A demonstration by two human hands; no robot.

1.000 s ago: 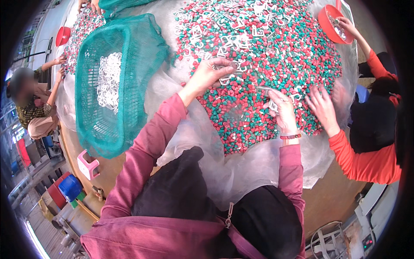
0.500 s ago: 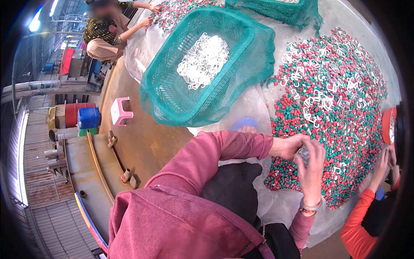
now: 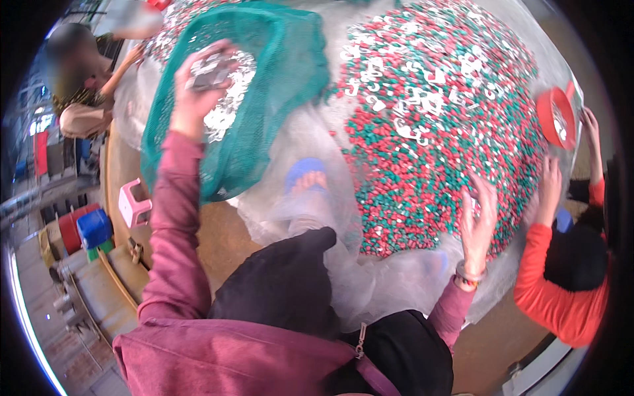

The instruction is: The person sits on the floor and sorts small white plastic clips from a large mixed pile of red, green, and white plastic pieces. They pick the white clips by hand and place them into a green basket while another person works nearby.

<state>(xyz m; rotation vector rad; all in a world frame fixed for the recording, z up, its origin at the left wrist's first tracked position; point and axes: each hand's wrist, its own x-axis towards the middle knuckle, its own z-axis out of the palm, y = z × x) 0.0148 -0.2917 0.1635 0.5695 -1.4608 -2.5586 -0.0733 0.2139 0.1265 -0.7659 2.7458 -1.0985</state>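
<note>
My left hand (image 3: 198, 89) is raised over the green mesh-lined basket (image 3: 274, 99), its fingers wrapped round a bunch of clear plastic pieces (image 3: 212, 71) blurred by motion. Inside the basket lies a heap of clear, hook-shaped plastic pieces (image 3: 221, 124), partly hidden by that hand. My right hand (image 3: 479, 214) hovers at the near right of a wide pile of red, green and white pebble-like bits (image 3: 422, 178). Its fingers are curled but apart, and no held thing can be made out clearly. White and clear hook pieces (image 3: 429, 102) lie scattered on the pile.
A co-worker in orange (image 3: 561, 284) sits at the right, near a red bowl (image 3: 556, 119). Another person (image 3: 82, 99) works at the far left. Translucent sheeting (image 3: 290, 148) spreads under the pile. A pink stool (image 3: 135, 203) stands left of the basket.
My hands were together over the pile around clear pieces. They have parted: the left carried pieces leftward to the basket, while the right stayed by the pile. The whole view has shifted.
</note>
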